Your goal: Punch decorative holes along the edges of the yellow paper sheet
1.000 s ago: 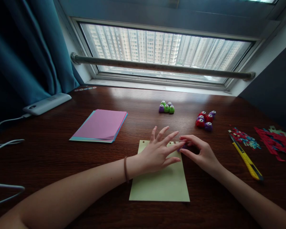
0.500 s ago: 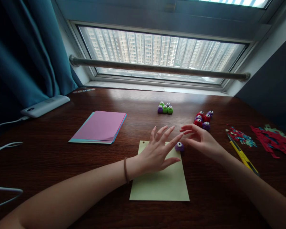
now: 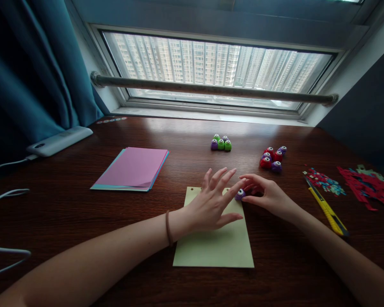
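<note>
A pale yellow sheet of paper [image 3: 214, 251] lies on the desk, with small star-shaped holes along its top edge. My left hand [image 3: 213, 200] rests over the sheet, palm down and fingers spread, hiding part of that edge. At the sheet's upper right corner sits a purple craft punch [image 3: 240, 194] with a white-ringed top. My right hand [image 3: 264, 194] has its thumb and fingertips around this punch, coming from the right side.
Green and purple punches [image 3: 221, 144] stand behind the sheet; red and purple ones [image 3: 272, 159] are to the right. A yellow utility knife [image 3: 328, 211], confetti [image 3: 326, 181] and red paper scraps [image 3: 368, 187] lie far right. Coloured paper [image 3: 131, 168] and a white power bank [image 3: 60, 141] lie left.
My right hand has moved slightly left and down, and its fingers have closed around the purple punch. My left hand stays almost where it was on the sheet.
</note>
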A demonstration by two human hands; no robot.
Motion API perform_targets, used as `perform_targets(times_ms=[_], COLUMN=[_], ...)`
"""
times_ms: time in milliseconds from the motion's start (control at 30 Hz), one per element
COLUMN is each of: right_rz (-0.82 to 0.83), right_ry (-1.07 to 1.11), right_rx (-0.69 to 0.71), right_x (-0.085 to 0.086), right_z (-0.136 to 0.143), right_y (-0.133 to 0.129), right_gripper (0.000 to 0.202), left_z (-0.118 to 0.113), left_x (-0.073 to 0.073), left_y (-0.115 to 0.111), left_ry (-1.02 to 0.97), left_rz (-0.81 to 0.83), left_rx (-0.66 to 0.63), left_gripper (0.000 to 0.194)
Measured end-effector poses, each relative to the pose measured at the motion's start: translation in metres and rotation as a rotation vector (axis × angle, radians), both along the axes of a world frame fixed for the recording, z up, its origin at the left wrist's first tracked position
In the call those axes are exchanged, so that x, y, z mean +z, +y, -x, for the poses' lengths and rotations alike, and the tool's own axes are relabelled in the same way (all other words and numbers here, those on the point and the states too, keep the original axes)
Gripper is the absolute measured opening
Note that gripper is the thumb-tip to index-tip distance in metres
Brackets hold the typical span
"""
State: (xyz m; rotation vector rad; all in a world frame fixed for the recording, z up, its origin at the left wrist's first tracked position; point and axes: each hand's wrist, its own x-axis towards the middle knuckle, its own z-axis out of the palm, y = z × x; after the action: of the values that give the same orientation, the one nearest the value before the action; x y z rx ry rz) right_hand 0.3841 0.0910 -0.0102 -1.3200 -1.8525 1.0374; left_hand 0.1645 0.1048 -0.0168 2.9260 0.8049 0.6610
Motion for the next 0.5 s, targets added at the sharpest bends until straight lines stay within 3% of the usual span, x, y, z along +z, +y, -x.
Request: perform_targets(times_ms=[333,400,500], right_rz=[0.055,0.061,-0.043], right_ry=[0.085,0.175,0.203], right_rx=[0.039,-0.040,-0.269], right_x=[0.002,0.004,0.008], right_z=[0.000,0.006,0.026], right_y=[0.000,0.004,0.016], right_gripper=[0.051,0.043,0.027], left_z=[0.000,0.000,0.001], left_x=[-0.003,-0.002,-0.001], left_y=[0.000,0.000,0.000], left_ry=[0.019,0.032,0.038], left_rz=[-0.032,-0.026,-0.008], left_rx=[-0.022,-0.012,-0.007], left_gripper=[0.064,0.063,0.061])
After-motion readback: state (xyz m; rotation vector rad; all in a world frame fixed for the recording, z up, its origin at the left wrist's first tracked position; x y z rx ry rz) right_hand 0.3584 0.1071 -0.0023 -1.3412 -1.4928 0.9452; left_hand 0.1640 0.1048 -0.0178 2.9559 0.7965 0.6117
